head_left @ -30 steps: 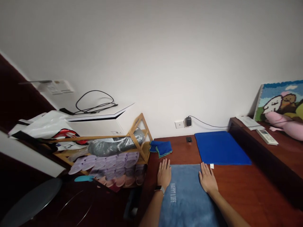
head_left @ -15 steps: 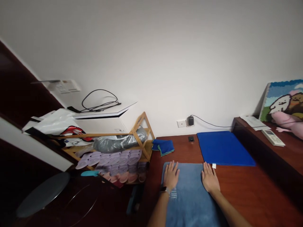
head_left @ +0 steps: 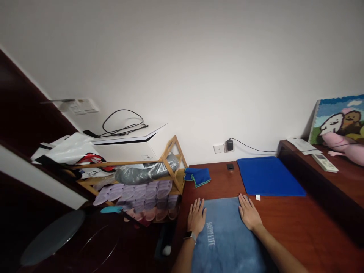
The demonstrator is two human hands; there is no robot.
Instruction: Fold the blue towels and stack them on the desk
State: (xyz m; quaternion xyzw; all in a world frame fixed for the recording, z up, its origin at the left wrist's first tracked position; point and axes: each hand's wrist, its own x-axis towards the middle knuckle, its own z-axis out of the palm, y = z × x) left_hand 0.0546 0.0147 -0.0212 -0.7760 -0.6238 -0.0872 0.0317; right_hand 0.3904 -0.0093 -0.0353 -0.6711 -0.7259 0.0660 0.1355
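A blue-grey towel (head_left: 223, 227) with pale "HAPPY LIFE" lettering lies flat on the reddish-brown table (head_left: 287, 220). My left hand (head_left: 196, 217) rests palm down on its left edge, fingers stretched forward near the far corner; a watch is on that wrist. On the towel's right edge lies my right hand (head_left: 250, 213), flat, with its fingertips at the far right corner. Neither hand grips anything. Just beyond my right hand is a bright blue mat (head_left: 270, 176) with a small white tag. A folded blue cloth (head_left: 197, 176) with green edging sits beyond my left hand.
To the left stands a wooden rack (head_left: 173, 163) with several slippers (head_left: 162, 189), a white box (head_left: 127, 148) and a coiled cable. A charger (head_left: 229, 145) is plugged into the wall. On the raised right shelf lie a remote (head_left: 325, 163), papers and a pink plush toy (head_left: 341, 146).
Both hands have shifted left along with the towel. My left hand has slid onto its left edge, uncovering the lettering. The camera view has turned slightly.
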